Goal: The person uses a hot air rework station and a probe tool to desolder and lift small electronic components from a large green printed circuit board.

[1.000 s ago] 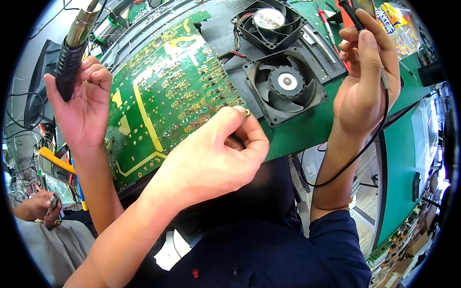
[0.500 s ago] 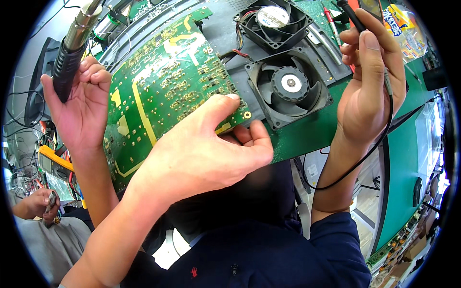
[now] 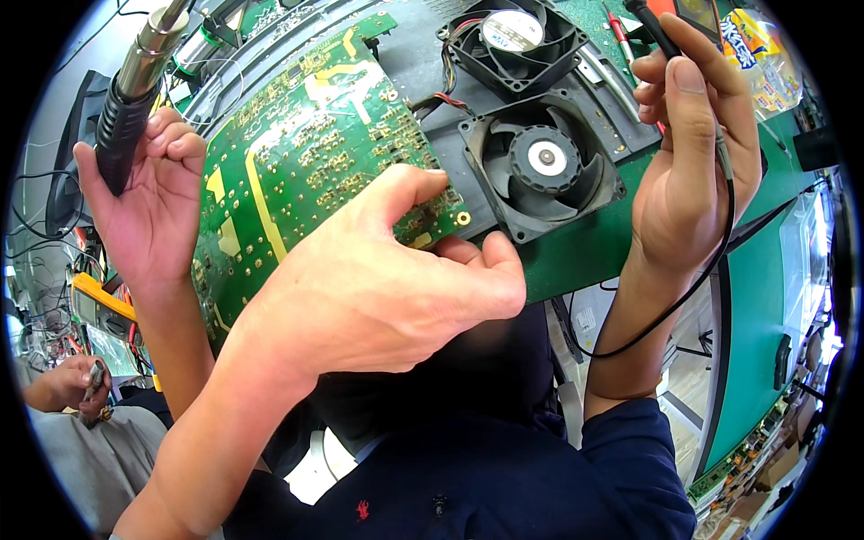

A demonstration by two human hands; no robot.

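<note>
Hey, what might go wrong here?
If hot, the black-handled tool with a silver metal barrel in the left hand could burn someone: another person's bare hand is at the green rectangular circuit board nearby. The thin black cable looping below the right hand might snag.

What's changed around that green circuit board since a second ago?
Another person's bare hand, reaching in from the lower left, has spread: its thumb moved up over the green circuit board and its fingers down to the right, uncovering the gold-ringed corner hole. Whether it let go is unclear. Your left hand stays on the black-gripped metal tool, your right hand on the slim black probe.
</note>
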